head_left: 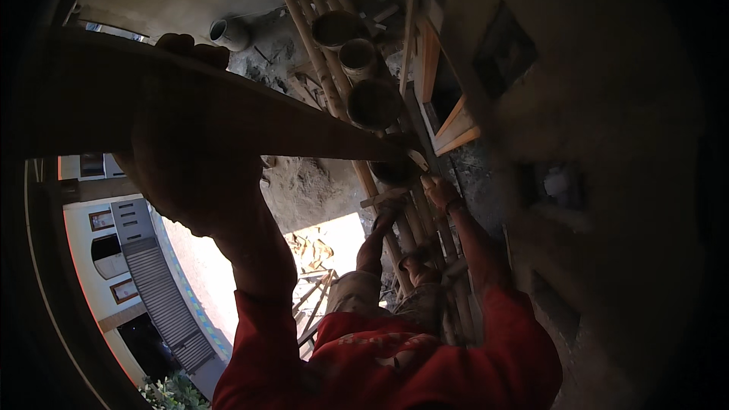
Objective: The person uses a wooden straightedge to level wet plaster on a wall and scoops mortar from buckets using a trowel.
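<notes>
My left hand [190,159] is raised close to the view, in deep shadow. Its fingers wrap over the top edge of a long dark beam or board [304,125], which narrows with distance toward the middle. Lower and farther off, my right hand [440,194] is closed around the pale handle of a tool [427,180]. Just beyond that hand, a light piece [418,159] shows against a dark bucket [395,173]; whether it belongs to the tool, I cannot tell. Both forearms come out of red sleeves.
I stand on a scaffold of bamboo poles [326,80]. Several buckets [373,104] are lined up along it. Wooden frame pieces [458,130] jut out at the right, beside a dark wall [607,205] with openings. Another bucket [230,33] stands on the ground below; a sunlit street lies at the left.
</notes>
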`<control>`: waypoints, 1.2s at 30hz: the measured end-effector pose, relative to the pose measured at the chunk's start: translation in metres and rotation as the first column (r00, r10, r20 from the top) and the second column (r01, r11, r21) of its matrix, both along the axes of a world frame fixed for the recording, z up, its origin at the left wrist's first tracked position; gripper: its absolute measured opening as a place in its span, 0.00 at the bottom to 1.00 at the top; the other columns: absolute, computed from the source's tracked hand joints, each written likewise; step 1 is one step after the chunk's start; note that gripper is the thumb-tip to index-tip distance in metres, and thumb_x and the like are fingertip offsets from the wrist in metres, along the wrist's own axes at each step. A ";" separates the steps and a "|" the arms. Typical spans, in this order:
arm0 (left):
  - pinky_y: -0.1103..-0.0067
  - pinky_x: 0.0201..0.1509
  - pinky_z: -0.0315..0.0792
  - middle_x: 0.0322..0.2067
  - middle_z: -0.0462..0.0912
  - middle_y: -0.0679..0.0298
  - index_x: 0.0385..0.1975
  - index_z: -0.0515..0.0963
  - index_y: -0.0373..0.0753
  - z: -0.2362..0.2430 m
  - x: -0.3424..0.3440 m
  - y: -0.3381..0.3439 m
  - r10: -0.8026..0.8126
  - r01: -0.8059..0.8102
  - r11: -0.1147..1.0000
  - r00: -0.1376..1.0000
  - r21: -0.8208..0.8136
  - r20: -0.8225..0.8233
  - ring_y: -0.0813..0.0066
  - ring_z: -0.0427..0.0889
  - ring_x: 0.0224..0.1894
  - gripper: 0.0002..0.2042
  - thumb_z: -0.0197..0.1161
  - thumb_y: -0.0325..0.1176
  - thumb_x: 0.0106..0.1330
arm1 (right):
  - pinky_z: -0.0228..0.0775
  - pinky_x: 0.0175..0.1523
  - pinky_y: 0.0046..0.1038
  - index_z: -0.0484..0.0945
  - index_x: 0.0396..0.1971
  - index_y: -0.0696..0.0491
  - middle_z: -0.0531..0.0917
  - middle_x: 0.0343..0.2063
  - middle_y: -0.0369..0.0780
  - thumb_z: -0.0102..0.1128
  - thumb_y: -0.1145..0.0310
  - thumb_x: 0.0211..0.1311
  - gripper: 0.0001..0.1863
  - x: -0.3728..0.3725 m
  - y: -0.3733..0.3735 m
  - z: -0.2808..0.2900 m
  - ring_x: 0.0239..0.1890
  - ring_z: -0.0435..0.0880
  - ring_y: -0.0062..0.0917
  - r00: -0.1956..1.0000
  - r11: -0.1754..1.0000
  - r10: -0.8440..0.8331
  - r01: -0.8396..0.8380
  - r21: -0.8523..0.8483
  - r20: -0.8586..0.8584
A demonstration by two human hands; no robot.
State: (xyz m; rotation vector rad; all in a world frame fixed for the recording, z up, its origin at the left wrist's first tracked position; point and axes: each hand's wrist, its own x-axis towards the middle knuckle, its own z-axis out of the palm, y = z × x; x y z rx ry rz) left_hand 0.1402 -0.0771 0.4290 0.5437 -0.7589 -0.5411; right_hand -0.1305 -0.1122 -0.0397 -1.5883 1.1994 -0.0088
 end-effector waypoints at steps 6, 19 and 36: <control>0.74 0.45 0.78 0.39 0.76 0.53 0.47 0.72 0.28 0.010 -0.025 -0.044 0.608 -0.732 0.670 0.637 0.123 0.474 0.64 0.79 0.42 0.24 0.69 0.25 0.50 | 0.72 0.31 0.30 0.67 0.52 0.59 0.79 0.32 0.46 0.57 0.68 0.55 0.24 0.014 0.045 0.114 0.31 0.81 0.29 0.866 0.937 -0.349 0.328 0.118 0.359; 0.71 0.48 0.77 0.43 0.73 0.51 0.50 0.75 0.41 0.018 -0.038 -0.026 0.608 -0.956 0.269 0.261 0.115 0.750 0.59 0.78 0.46 0.20 0.65 0.28 0.55 | 0.50 0.60 0.45 0.51 0.67 0.54 0.66 0.59 0.52 0.58 0.67 0.52 0.41 0.136 0.145 0.177 0.53 0.69 0.41 0.858 0.892 -0.326 0.418 -0.172 0.398; 0.76 0.40 0.82 0.37 0.84 0.58 0.45 0.78 0.36 0.110 0.011 0.032 0.443 -0.820 0.389 -0.232 -0.419 0.866 0.65 0.85 0.38 0.18 0.63 0.43 0.61 | 0.70 0.22 0.33 0.63 0.57 0.58 0.78 0.31 0.46 0.60 0.65 0.49 0.33 0.136 -0.011 -0.193 0.19 0.77 0.34 0.751 0.644 -0.656 0.606 0.467 -0.070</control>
